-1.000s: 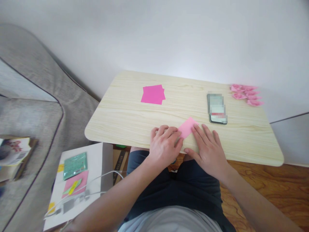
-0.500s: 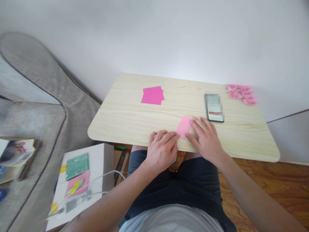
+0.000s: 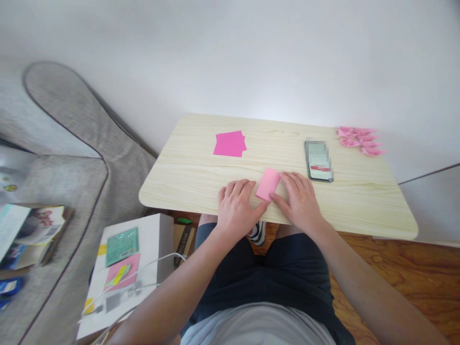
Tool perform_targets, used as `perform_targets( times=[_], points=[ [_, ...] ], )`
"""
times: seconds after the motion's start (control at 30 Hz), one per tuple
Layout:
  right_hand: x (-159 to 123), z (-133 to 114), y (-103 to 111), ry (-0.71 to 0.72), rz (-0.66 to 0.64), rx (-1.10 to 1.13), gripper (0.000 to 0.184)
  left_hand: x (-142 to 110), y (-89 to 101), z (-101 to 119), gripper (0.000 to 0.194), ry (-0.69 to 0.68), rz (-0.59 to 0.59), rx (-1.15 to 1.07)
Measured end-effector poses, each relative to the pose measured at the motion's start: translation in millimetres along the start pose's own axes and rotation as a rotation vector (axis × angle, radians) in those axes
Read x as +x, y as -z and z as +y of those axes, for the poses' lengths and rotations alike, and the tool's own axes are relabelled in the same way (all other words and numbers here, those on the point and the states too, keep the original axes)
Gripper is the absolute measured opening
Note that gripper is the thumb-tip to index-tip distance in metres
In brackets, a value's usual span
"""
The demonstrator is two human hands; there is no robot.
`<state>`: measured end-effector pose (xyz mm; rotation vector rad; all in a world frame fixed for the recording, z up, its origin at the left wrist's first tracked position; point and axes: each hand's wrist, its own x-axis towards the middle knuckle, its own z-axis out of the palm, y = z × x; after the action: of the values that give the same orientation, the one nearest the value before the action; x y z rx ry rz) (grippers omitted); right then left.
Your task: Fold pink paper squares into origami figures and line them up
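A folded piece of light pink paper [image 3: 268, 184] lies tilted near the front edge of the table, between both hands. My left hand [image 3: 235, 206] rests to its left, fingers spread on the tabletop, with the thumb tip at the paper's lower corner. On the other side, my right hand [image 3: 300, 199] holds the paper along its right edge, thumb at the lower corner and fingertips near the upper one. Farther back, darker pink sheets [image 3: 230, 144] lie in an uneven overlap.
On the pale wooden table [image 3: 187, 167], a phone [image 3: 319, 161] lies right of the hands. Several folded pink paper pieces [image 3: 361, 140] sit at the back right. At left stand a white box [image 3: 147, 249] carrying packets and cables, and a grey sofa [image 3: 72, 177].
The light pink paper has shifted slightly up and left and now looks curved over. My left fingers have spread and come off its edge. The view has turned slightly.
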<state>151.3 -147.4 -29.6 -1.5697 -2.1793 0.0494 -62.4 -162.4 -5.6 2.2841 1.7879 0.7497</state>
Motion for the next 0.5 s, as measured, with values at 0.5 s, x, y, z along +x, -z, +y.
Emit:
perform_targets(
  times=[0.5],
  points=[
    [9,-2,7,0.105,-0.033,0.053,0.041,14,1.1,-3,0.025,0.017,0.004,-0.12]
  ],
)
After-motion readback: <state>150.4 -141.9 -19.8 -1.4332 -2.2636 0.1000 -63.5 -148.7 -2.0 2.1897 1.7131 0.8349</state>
